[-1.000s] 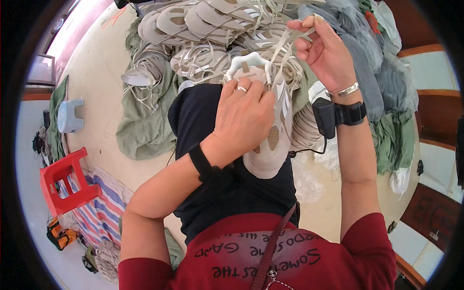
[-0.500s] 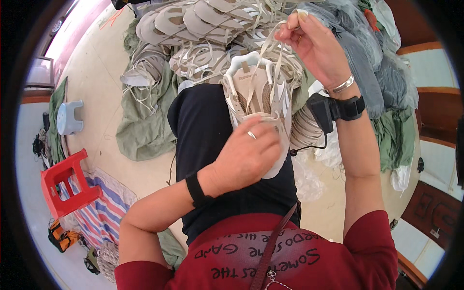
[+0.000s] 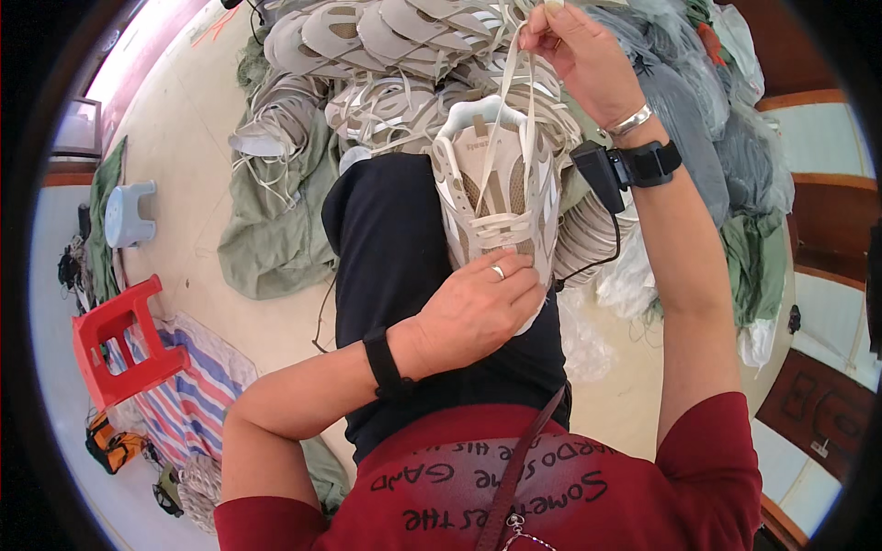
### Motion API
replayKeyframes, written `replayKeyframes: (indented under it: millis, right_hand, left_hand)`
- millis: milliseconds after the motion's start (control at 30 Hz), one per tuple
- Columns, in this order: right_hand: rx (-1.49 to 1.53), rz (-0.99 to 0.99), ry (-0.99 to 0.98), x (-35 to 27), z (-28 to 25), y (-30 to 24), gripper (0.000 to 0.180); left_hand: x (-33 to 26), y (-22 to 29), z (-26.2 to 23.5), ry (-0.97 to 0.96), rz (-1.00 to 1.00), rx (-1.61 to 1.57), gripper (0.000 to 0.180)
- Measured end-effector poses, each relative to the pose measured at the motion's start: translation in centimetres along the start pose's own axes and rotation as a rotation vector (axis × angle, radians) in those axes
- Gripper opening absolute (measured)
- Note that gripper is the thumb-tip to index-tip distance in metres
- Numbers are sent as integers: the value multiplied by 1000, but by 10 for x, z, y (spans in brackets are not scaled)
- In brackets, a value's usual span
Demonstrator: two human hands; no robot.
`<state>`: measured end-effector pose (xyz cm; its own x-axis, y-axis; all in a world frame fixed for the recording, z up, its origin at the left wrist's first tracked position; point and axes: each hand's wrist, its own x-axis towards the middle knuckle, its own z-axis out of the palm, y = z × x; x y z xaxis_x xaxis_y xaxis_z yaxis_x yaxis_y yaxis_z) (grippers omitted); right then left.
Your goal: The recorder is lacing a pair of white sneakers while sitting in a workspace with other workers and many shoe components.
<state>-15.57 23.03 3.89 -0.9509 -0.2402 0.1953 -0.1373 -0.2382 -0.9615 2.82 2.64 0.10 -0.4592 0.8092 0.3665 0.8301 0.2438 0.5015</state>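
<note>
On my thigh lies a beige and white shoe upper (image 3: 476,174), its heel collar pointing away from me. A cream shoelace (image 3: 504,103) runs through its lower eyelets in a few crossings, and its long ends rise taut from the upper. My right hand (image 3: 581,64) pinches the lace high above the collar, fingers closed. Across the toe end, my left hand (image 3: 482,308) is closed over the upper, just below the laced rows. The undersides of the left fingers are hidden.
More beige shoe uppers (image 3: 367,41) are heaped beyond my knees on green cloth (image 3: 266,243). Plastic-wrapped bundles (image 3: 684,119) fill the far right. At left are a red stool (image 3: 124,340), a light-blue stool (image 3: 129,213) and a striped sheet (image 3: 197,386).
My right hand has shifted slightly farther away and left, drawing the lace tighter. My left hand has slid toward me from the lacing down to the toe end, uncovering the laced rows.
</note>
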Motion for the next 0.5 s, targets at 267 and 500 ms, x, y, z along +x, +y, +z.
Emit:
replayKeyframes:
  millis: [267, 500]
  right_hand:
    - [-317, -106, -225, -4, 53, -54, 32]
    - [-394, -165, -465, 5, 92, -50, 34]
  left_hand:
    - [-2, 2, -2, -22, 11, 40, 28]
    - [-1, -2, 2, 46, -24, -61, 25]
